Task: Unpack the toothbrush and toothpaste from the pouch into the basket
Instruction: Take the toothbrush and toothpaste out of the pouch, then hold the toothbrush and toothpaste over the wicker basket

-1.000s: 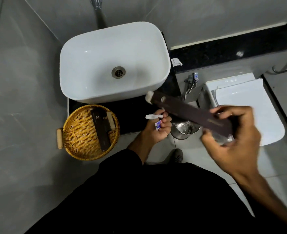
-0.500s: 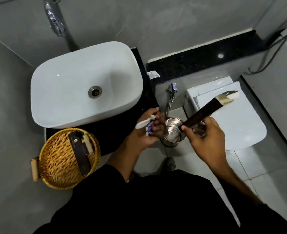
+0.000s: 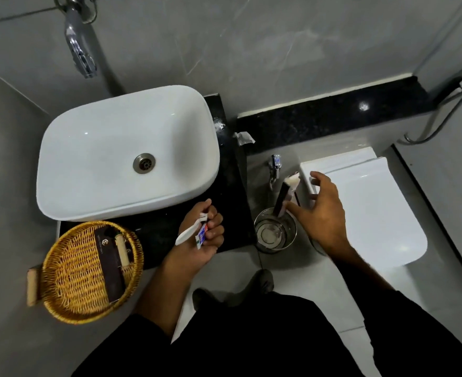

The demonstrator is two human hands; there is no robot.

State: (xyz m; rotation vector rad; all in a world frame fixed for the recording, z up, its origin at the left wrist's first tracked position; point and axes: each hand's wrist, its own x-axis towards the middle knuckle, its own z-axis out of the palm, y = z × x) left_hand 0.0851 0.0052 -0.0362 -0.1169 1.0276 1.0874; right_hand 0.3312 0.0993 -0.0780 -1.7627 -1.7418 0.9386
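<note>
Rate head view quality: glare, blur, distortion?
Head view: dim and grainy; small glare spots on the sink, tap and toilet lid; wide-angle bending of wall lines at the edges; right hand slightly soft, left hand and basket sharp enough.

White toothbrush point(image 3: 188, 233) and small toothpaste tube point(image 3: 201, 236) side by side, dark pouch point(image 3: 283, 197) upright, wicker basket point(image 3: 69, 278) on counter edge
</note>
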